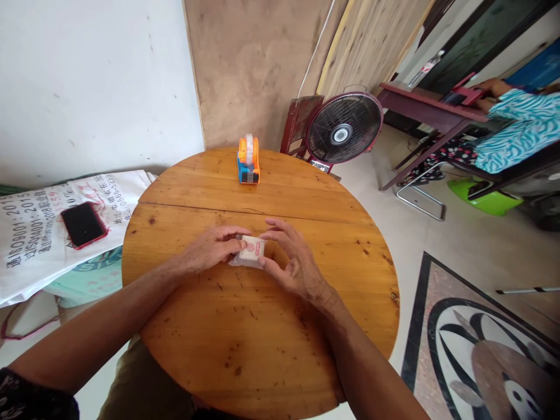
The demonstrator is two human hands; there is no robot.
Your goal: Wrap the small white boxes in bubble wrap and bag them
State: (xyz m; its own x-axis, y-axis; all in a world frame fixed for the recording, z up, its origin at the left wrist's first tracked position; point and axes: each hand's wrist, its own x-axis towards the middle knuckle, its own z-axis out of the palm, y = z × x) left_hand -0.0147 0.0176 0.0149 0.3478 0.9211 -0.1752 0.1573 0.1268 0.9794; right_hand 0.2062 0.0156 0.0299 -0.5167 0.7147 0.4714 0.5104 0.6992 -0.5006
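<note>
A small white box (252,249) with red print, in what looks like clear plastic wrap, lies on the round wooden table (245,326). My left hand (214,248) grips its left side, the thumb on top and the fingers behind. At its right side is my right hand (291,259), thumb at the near corner and forefinger at the far corner, with the other fingers raised and curved. Farther back on the table stands an orange and blue tape dispenser (248,160) holding a roll of tape.
A phone (84,224) rests on printed white sacks (26,233) at the left. Beyond the table are a fan (343,128) and a wooden chair (300,122). A person in a blue patterned top (525,128) sits at another table (433,105) at the right.
</note>
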